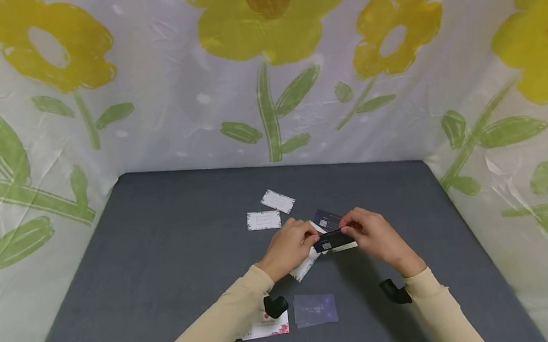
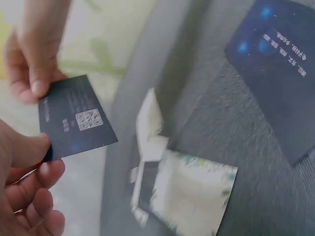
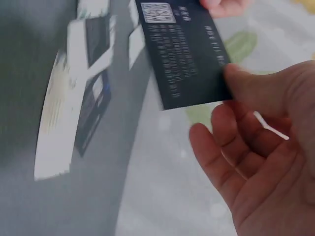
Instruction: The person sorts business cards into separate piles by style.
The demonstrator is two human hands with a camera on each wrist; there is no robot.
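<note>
Over the loose pile of cards (image 1: 304, 265), a dark card (image 1: 334, 240) is pinched between the left hand (image 1: 288, 250) and right hand (image 1: 379, 237), long axis running left to right, QR code facing the person. The hands partly hide the pile; beyond it, leftward, lie two white cards (image 1: 264, 221), and nearer the person, purple cards (image 1: 315, 310).

Your table (image 1: 179, 268) is dark grey. Near you, blue-purple cards (image 1: 315, 311) lie beside a pink and white card (image 1: 269, 329). Farther off lie two white cards (image 1: 264, 220) and a mixed pile (image 1: 304, 266).
</note>
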